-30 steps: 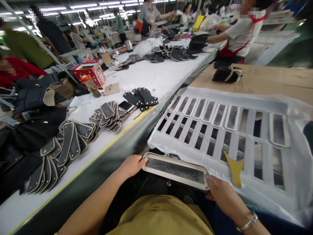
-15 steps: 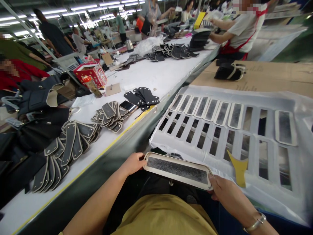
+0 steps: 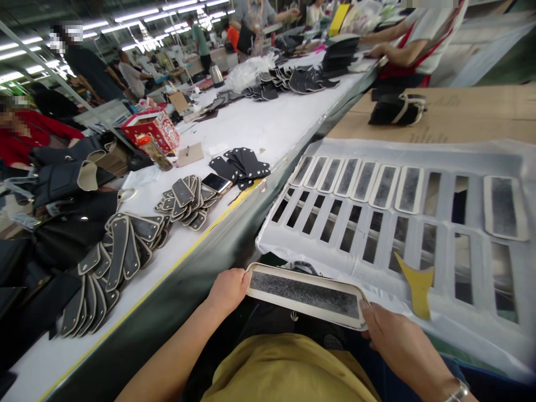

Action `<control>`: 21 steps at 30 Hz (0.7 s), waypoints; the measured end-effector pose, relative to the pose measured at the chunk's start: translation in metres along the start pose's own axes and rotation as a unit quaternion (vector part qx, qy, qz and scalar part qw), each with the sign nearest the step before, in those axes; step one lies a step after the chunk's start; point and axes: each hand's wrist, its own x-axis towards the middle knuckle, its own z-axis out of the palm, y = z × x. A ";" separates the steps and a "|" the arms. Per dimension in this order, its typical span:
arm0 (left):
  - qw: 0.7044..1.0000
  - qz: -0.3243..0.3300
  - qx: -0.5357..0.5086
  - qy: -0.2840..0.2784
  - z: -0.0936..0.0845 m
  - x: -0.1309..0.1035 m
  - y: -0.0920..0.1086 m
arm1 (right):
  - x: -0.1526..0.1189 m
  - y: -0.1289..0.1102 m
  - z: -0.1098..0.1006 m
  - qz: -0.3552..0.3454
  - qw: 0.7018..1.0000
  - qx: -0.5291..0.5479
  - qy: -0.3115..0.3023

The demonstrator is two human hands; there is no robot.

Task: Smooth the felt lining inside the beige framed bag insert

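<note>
Low in the centre, I hold a long leather strip [image 3: 305, 295] with a grey middle and cream edging, level over my lap. My left hand [image 3: 228, 289] grips its left end and my right hand [image 3: 391, 339] grips its right end. Just beyond it lies a white slotted template sheet [image 3: 446, 262], with several similar strips [image 3: 364, 181] set in its upper row. A yellow scraper [image 3: 419, 285] rests on the sheet near my right hand.
A long white table [image 3: 268, 131] runs along the left with fanned piles of dark strips [image 3: 121, 251], a phone [image 3: 216, 182], black bags and a red box [image 3: 151, 127]. Other people work at the far end and left. Cardboard [image 3: 460, 120] with a black bag lies beyond the sheet.
The view has tilted slightly, so the strip and my hands sit a little lower and further right in frame. My grip on both ends is unchanged.
</note>
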 end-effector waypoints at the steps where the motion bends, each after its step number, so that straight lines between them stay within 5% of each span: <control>1: 1.000 0.001 0.009 -0.003 0.000 0.001 0.000 | 0.000 0.001 0.000 0.030 0.998 0.062 -0.012; 4: 1.000 0.005 0.018 -0.009 0.000 0.002 0.000 | 0.001 0.004 0.000 0.113 0.965 0.232 -0.039; 6: 1.000 0.004 0.011 -0.014 -0.001 0.003 0.000 | 0.002 0.004 0.000 0.123 0.959 0.253 -0.040; 10: 0.999 -0.006 -0.030 -0.018 -0.003 0.006 -0.002 | 0.005 0.000 -0.006 0.019 0.999 -0.009 -0.030; 13: 0.995 -0.006 -0.099 -0.031 -0.003 0.006 -0.007 | 0.006 -0.005 -0.012 -0.051 0.980 -0.192 -0.027; 21: 0.940 -0.026 -0.333 -0.065 0.013 -0.003 -0.022 | 0.008 -0.010 -0.018 -0.043 0.976 -0.201 -0.067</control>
